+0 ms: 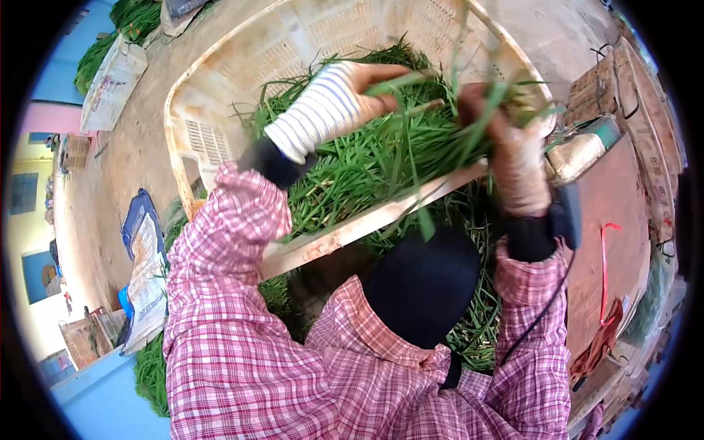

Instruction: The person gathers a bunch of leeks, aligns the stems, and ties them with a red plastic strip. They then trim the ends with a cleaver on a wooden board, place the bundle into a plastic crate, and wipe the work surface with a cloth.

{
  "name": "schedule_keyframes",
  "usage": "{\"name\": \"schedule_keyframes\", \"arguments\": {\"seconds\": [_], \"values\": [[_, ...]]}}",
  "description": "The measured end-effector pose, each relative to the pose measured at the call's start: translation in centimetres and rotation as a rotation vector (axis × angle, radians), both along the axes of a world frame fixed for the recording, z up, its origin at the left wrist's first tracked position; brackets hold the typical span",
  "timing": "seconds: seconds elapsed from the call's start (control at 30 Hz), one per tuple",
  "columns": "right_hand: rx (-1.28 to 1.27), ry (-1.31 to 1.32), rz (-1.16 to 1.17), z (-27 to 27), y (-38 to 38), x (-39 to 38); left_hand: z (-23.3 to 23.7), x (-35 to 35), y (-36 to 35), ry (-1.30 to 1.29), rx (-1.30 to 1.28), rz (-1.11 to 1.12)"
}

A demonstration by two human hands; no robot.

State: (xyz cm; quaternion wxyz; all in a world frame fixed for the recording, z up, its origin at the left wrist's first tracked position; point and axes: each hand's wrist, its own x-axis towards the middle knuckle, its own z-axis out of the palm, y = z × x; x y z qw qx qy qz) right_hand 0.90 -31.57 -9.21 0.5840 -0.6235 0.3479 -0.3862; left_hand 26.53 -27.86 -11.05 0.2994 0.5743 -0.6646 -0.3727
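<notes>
A large off-white plastic basket (pixel 367 213) stands before me, heaped with long flat green leaves (pixel 352 165) that look like garlic chives. Over the left of the heap, my left hand (pixel 359 92), in a striped fingerless covering, has its thumb and finger bent around a loose green leaf (pixel 400 84). At the basket's right rim my right hand (pixel 510 132), its wrist wrapped in pale cloth, is closed on a bunch of garlic chives (pixel 469 143). Its fingers are blurred and partly covered by leaves. Several blades hang across the basket's near rim.
A brown board (pixel 612 220) lies to the right, with a tape roll or wrapped packet (pixel 579 158) and a red string (pixel 603 271). White-and-blue sacks (pixel 147 271) lie at left. More leaves (pixel 480 308) lie below the basket. Another pale basket (pixel 114 84) stands at the far left.
</notes>
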Motion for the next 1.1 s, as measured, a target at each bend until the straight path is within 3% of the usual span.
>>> {"name": "schedule_keyframes", "arguments": {"seconds": [0.07,0.17,0.27,0.3,0.4,0.53,0.63,0.73,0.87,0.9,1.0,1.1], "values": [[-0.123,-0.005,-0.051,0.0,-1.3,-2.0,-0.8,2.5,0.3,-0.093,0.183,0.249],[-0.059,-0.057,0.011,-0.7,-1.2,-2.3,-1.8,3.6,1.0,0.202,0.194,0.237],[0.004,-0.249,0.076,-1.2,-1.0,-2.5,-2.7,4.3,-0.5,-0.112,0.212,0.363],[0.059,-0.304,0.112,-1.5,-1.1,-2.6,-2.3,4.3,-1.3,-0.335,0.249,0.375],[0.056,-0.336,0.086,-1.7,-0.9,-2.2,-5.6,4.2,-5.0,-0.402,0.253,0.33],[0.068,-0.332,0.122,-2.1,-0.9,-2.0,-9.6,-0.7,-9.6,-0.604,0.468,0.252],[0.084,-0.336,0.066,-2.3,-0.6,-1.9,-18.1,-1.4,-10.5,-0.666,0.434,0.278],[0.095,-0.321,0.044,-3.2,-1.2,-1.8,-18.7,-0.2,-10.2,-0.743,0.532,0.233],[0.206,-0.277,-0.06,-3.7,-1.2,-1.7,-14.6,4.3,-8.9,-0.66,0.252,0.535],[0.244,-0.27,-0.089,-3.6,-1.1,-1.6,-15.7,6.8,-9.1,-0.612,0.082,0.657],[0.274,-0.258,-0.194,-2.9,-1.1,-0.7,-11.7,9.2,-8.2,-0.028,-0.069,0.709],[0.206,-0.284,-0.291,-2.8,-1.5,0.7,-5.3,4.9,-5.2,0.22,-0.149,0.673]]}}
